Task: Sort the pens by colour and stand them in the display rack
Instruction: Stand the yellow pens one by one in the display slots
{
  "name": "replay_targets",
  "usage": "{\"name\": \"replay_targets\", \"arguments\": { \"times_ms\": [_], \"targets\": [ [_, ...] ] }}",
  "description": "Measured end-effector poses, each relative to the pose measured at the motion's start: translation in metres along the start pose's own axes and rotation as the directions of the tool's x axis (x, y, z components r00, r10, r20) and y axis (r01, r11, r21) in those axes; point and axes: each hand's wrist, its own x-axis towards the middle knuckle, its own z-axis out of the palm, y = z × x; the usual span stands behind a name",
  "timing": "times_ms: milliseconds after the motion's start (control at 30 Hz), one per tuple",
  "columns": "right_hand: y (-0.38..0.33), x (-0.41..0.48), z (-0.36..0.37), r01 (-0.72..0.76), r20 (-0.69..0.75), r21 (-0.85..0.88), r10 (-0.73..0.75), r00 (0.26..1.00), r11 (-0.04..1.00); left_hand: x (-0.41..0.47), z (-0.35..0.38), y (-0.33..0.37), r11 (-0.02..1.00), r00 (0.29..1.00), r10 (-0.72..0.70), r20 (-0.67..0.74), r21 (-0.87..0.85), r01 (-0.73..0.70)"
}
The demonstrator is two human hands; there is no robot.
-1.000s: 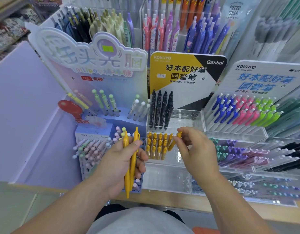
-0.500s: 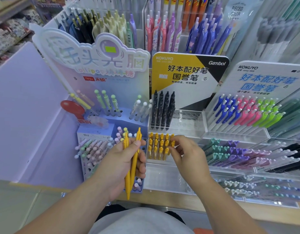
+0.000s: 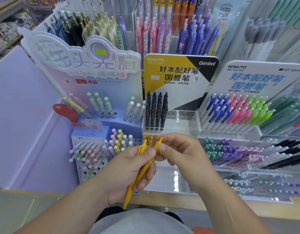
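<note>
My left hand [image 3: 127,168] grips two yellow pens [image 3: 140,173], tips pointing down toward me. My right hand [image 3: 181,154] pinches the top end of one of them [image 3: 158,143] between thumb and forefinger. Both hands hover in front of the clear display rack [image 3: 183,119] under the yellow and black sign. Several black pens [image 3: 156,110] stand in its upper left rows. Several yellow pens [image 3: 150,137] stand in the lower tier, mostly hidden behind my hands.
A pastel lollipop pen stand [image 3: 95,115] stands to the left. A white rack with blue, pink and green pens [image 3: 237,110] is to the right, with purple, teal and black pens [image 3: 247,152] below it. A wooden shelf edge [image 3: 179,200] runs along the front.
My right hand pulled back from the yellow pens in the rack and came to the pens in my left hand, now pinching the top of one. My left hand shifted right.
</note>
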Motion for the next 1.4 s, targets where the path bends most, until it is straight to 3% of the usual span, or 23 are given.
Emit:
{"name": "replay_targets", "arguments": {
  "times_ms": [167,333,433,667,900,1000,1300,1400],
  "targets": [
    [0.003,-0.003,-0.004,0.031,-0.005,0.013,-0.031,0.999,0.999,0.003,0.000,-0.002,0.999,0.998,-0.051,-0.025,0.002,0.051],
    [-0.010,-0.001,-0.026,0.084,-0.270,-0.046,-0.094,0.958,0.995,0.013,-0.010,-0.011,0.995,0.952,-0.093,-0.293,-0.053,0.081],
    [-0.017,0.000,-0.040,0.126,-0.332,-0.228,-0.199,0.922,0.966,0.014,-0.018,-0.015,0.993,0.917,-0.109,-0.383,-0.088,0.081],
    [0.016,0.004,-0.045,0.095,-0.248,-0.631,-0.317,0.915,0.770,0.009,-0.022,-0.013,0.956,0.941,-0.023,-0.338,-0.282,-0.077],
    [0.052,0.004,-0.039,0.211,-0.025,-0.846,-0.432,0.901,0.490,0.010,-0.024,-0.017,0.988,0.900,0.096,-0.426,-0.068,-0.137],
    [0.068,0.005,-0.037,0.242,0.031,-0.872,-0.446,0.895,0.426,0.008,-0.023,-0.018,0.993,0.901,0.098,-0.422,-0.024,-0.119],
    [0.072,0.007,-0.035,0.197,0.021,-0.885,-0.388,0.921,0.421,0.002,-0.017,-0.016,0.987,0.919,0.150,-0.364,0.111,-0.117],
    [0.056,0.000,-0.031,0.099,-0.118,-0.790,-0.308,0.944,0.605,0.003,-0.013,-0.016,0.978,0.925,0.168,-0.341,0.175,-0.113]
  ]
}}
